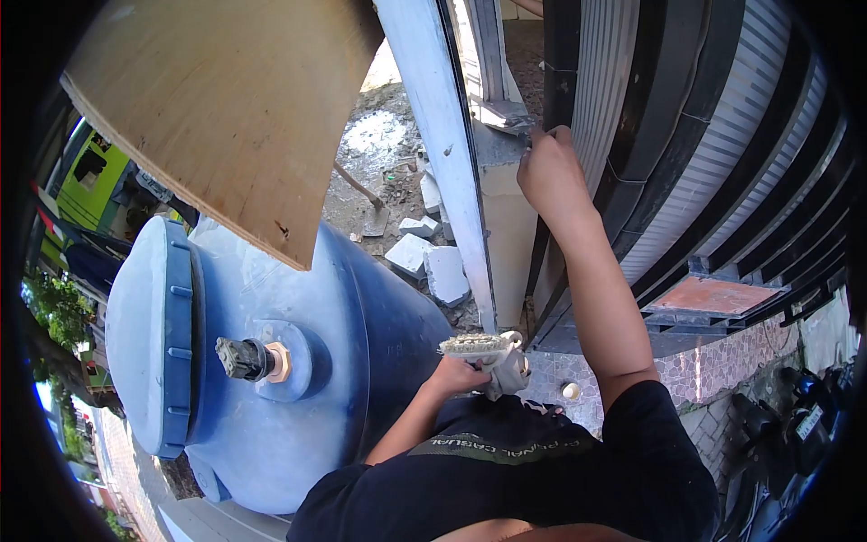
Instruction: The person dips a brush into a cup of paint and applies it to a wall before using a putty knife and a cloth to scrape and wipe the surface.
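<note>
My right hand (553, 176) is raised and closed round a putty knife (508, 120). The knife's flat metal blade reaches left to the top of a grey masonry ledge (502, 149), beside an upright post. Lower down, close in front of my shirt, my left hand (459, 374) is wrapped round a pale, crumpled bundle (508, 372) with a rough, greyish edge on top; I cannot tell what the bundle is. A long whitish beam (442, 149) runs down between the ledge and the large blue water tank (271, 307).
A plywood sheet (226, 117) hangs over the tank at upper left. Broken white blocks (444, 274) and a long-handled tool (375, 219) lie on the ground. Black metal slats (673, 117) stand close at right. A small cup (570, 391) sits on the paving, with motorcycles (795, 425) beyond.
</note>
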The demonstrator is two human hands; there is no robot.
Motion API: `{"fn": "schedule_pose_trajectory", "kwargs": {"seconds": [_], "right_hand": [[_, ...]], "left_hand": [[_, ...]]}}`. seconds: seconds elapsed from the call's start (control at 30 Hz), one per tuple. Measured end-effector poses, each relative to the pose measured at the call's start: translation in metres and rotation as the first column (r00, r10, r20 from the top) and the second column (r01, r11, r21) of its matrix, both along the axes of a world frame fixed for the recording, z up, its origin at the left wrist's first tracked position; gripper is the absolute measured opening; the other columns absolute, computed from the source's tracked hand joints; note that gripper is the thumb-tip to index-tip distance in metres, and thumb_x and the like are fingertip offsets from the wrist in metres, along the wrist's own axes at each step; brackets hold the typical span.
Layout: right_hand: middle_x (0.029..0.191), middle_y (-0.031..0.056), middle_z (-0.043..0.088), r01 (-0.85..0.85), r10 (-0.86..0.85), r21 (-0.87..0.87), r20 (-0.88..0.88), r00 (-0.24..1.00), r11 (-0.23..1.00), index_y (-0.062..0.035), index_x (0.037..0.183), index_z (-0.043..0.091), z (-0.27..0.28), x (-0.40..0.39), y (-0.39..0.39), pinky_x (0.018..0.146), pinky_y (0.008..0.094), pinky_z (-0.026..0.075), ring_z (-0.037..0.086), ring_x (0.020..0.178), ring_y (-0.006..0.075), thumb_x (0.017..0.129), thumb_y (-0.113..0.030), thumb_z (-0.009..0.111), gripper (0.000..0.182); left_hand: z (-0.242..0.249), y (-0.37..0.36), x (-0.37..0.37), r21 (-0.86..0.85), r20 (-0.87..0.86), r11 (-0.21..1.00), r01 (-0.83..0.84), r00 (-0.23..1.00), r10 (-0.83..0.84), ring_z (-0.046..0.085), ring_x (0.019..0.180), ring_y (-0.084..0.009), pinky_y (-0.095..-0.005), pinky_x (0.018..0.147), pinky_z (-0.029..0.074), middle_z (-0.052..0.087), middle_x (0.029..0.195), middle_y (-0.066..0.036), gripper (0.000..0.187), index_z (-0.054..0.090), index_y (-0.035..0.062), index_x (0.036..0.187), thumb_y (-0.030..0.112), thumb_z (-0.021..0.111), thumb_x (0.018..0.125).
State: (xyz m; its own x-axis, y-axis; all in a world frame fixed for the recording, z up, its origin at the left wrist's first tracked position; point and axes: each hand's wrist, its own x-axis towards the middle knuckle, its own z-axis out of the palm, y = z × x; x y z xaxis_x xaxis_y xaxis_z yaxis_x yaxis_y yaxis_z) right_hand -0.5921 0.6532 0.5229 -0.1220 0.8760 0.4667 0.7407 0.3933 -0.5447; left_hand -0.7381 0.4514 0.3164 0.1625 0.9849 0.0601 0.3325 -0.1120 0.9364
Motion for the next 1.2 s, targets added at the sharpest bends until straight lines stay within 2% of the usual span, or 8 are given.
{"fn": "schedule_pose_trajectory", "kwargs": {"seconds": [0.07,0.3,0.63,0.77,0.9,1.0,1.1,1.2], "right_hand": [[0.105,0.0297,0.044,0.021,-0.019,0.077,-0.025,1.0,0.997,0.0095,0.094,0.057,0.006,0.0,0.005,0.078,0.0427,0.048,0.057,0.086,0.044,0.071,0.001,0.053,0.025],[0.111,0.0273,0.044,0.117,-0.116,-0.088,0.011,0.993,0.989,0.007,0.095,0.059,0.022,-0.022,0.048,0.082,0.0417,0.048,0.056,0.093,0.0416,0.073,-0.002,0.054,0.024],[0.111,0.0298,0.05,0.1,-0.06,-0.254,0.159,0.985,0.962,0.0055,0.104,0.057,0.05,-0.009,0.037,0.088,0.0391,0.044,0.054,0.102,0.0382,0.075,-0.011,0.059,0.034],[0.111,0.0274,0.052,0.135,-0.117,-0.116,0.154,0.981,0.984,0.0048,0.102,0.059,0.067,-0.011,0.032,0.087,0.0397,0.045,0.054,0.101,0.0393,0.074,-0.012,0.06,0.032],[0.115,0.0249,0.052,0.181,-0.155,-0.205,0.138,0.978,0.962,0.0036,0.105,0.058,0.061,-0.021,0.073,0.087,0.0386,0.045,0.054,0.103,0.0386,0.075,-0.011,0.059,0.033],[0.094,0.0261,0.061,0.176,-0.13,-0.192,0.23,0.965,0.966,0.0066,0.1,0.059,0.052,-0.021,0.068,0.082,0.0388,0.047,0.06,0.093,0.0334,0.074,-0.012,0.056,0.032],[0.109,0.0242,0.056,0.2,-0.131,-0.243,0.275,0.953,0.949,0.0034,0.105,0.058,0.06,-0.01,0.032,0.085,0.0395,0.046,0.057,0.1,0.0354,0.076,-0.008,0.056,0.031],[0.101,0.0238,0.06,0.123,-0.058,-0.197,0.31,0.949,0.973,0.0045,0.099,0.061,0.087,0.003,-0.018,0.082,0.0395,0.048,0.06,0.094,0.035,0.075,-0.007,0.055,0.028]], "left_hand": [[0.001,0.001,0.001,0.01,-0.024,1.0,0.004,1.0,-0.004,0.05,0.069,-0.0101,-0.0262,0.063,0.043,0.056,0.077,0.0,0.037,0.061,0.0051,0.091,0.007,0.068,0.055],[0.008,0.002,0.006,-0.023,-0.133,0.998,0.062,0.989,-0.065,0.056,0.075,-0.0129,-0.0269,0.069,0.046,0.061,0.085,-0.003,0.04,0.061,0.0054,0.095,0.011,0.067,0.056],[0.003,-0.005,-0.001,-0.061,0.034,0.997,0.054,0.998,-0.052,0.054,0.076,-0.0106,-0.0259,0.069,0.044,0.06,0.085,-0.002,0.042,0.061,0.0051,0.099,0.009,0.067,0.058],[-0.009,-0.003,-0.002,0.043,-0.009,0.998,0.043,0.999,-0.043,0.054,0.075,-0.0114,-0.0262,0.069,0.045,0.061,0.085,-0.002,0.042,0.061,0.0053,0.099,0.009,0.067,0.057],[-0.01,-0.003,0.0,-0.062,-0.067,0.995,0.074,0.995,-0.078,0.055,0.075,-0.0129,-0.0265,0.07,0.045,0.062,0.088,-0.003,0.044,0.061,0.0058,0.1,0.009,0.068,0.056],[-0.007,-0.004,0.0,-0.145,-0.08,0.987,0.072,0.993,-0.084,0.055,0.077,-0.0121,-0.0263,0.07,0.045,0.062,0.089,-0.003,0.046,0.061,0.0055,0.101,0.007,0.069,0.055],[-0.004,-0.007,0.001,-0.057,0.034,0.998,0.034,0.999,-0.032,0.056,0.079,-0.0113,-0.0259,0.071,0.045,0.062,0.089,-0.003,0.047,0.061,0.0043,0.101,0.004,0.068,0.055],[-0.003,-0.002,-0.001,-0.089,0.102,0.995,0.046,0.994,-0.037,0.056,0.08,-0.0105,-0.0257,0.071,0.046,0.062,0.09,-0.003,0.046,0.06,0.0034,0.102,0.002,0.067,0.056]]}}
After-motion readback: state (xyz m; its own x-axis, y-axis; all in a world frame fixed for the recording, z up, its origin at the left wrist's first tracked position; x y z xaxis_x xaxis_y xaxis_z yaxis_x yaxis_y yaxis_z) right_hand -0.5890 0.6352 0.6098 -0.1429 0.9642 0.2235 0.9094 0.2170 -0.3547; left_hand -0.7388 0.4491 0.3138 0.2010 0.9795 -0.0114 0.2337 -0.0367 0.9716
